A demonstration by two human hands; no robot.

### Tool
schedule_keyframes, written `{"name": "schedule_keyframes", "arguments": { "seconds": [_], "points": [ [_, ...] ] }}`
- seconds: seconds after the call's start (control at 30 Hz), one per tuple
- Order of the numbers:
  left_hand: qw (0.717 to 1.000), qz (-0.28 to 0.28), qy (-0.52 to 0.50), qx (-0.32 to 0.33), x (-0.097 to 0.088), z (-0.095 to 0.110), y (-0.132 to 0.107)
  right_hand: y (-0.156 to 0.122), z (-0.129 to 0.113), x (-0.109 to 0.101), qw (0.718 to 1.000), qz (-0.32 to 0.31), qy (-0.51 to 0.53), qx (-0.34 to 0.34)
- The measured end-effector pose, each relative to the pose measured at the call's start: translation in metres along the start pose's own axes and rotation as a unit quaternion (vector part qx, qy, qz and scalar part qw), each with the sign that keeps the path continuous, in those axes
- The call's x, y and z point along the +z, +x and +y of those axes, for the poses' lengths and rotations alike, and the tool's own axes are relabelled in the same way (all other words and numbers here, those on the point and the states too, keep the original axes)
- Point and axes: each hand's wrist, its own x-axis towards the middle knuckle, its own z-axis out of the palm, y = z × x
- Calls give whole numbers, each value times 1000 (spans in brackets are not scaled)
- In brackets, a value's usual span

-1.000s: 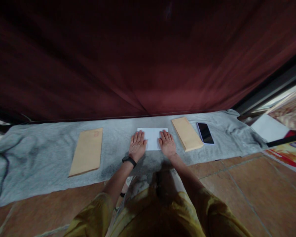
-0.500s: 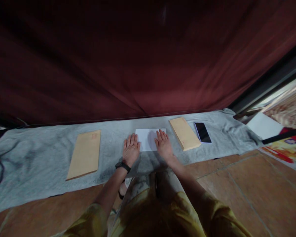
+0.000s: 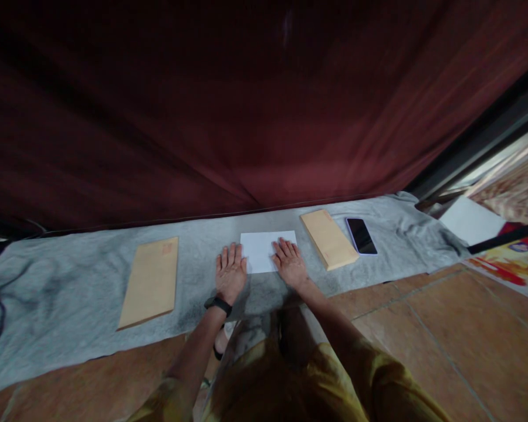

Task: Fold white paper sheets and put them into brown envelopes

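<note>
A white sheet of paper [image 3: 259, 249] lies flat on the grey cloth between my two hands. My left hand [image 3: 231, 272] rests palm down at its left edge, mostly on the cloth, with the fingers stretched out. Over the right part of the sheet lies my right hand [image 3: 289, 262], also palm down, fingers a little spread. To the right of it is a stack of brown envelopes [image 3: 328, 237]. Another flat pile of brown envelopes [image 3: 152, 281] lies farther off on the left.
Grey cloth [image 3: 83, 287] covers the long narrow surface. A phone [image 3: 361, 236] in a purple case lies right of the envelopes. Behind hangs a dark red curtain [image 3: 264, 129]. Dark frame bars, a white sheet and a colourful printed box [image 3: 519, 264] are at the far right, above the tiled floor [image 3: 422, 328].
My right hand has shifted slightly left over the paper, and my left hand has moved slightly left, away from its edge. The camera view has tilted a little.
</note>
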Motion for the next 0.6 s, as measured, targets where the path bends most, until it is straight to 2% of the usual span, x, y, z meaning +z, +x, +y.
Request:
{"name": "schedule_keyframes", "arguments": {
  "seconds": [0.2, 0.3, 0.43, 0.53, 0.6],
  "points": [
    [998, 47, -7, -45, -6, -3, -6, -7, 17, -6, 1000, 0, -1, 0],
    [997, 66, -36, -9, -15, 13, 1, -7, 17, -6, 1000, 0, 4, 1],
    [991, 14, -71, 109, -13, 53, 19, -7, 15, -7, 1000, 4, 4, 0],
    [988, -32, -72, 132, 0, 76, 31, -7, 14, -7, 1000, 7, -7, 2],
    [988, -45, -68, 131, 10, 81, 35, -7, 13, -7, 1000, 8, -15, 3]
  ]
}}
